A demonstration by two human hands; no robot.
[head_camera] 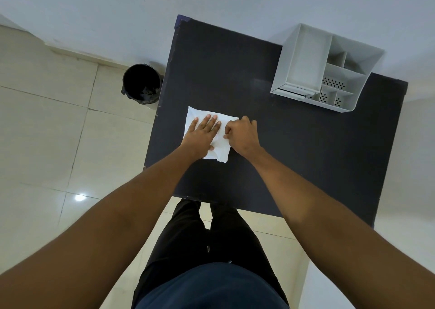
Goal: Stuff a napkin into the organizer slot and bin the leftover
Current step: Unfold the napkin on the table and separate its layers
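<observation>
Head | left hand (204, 133) flat on napkin (220, 147) | right hand (242, 134) seemingly pinching edge

The flat left hand (203, 132) is covering much of the white paper napkin (220, 148); the right hand's (242, 135) curled fingertips are hiding underneath.

Single head cam, wide-angle, looking steeply down from standing height onto dark table (270, 144), tiled floor (47, 132) w/ wall beyond.
</observation>
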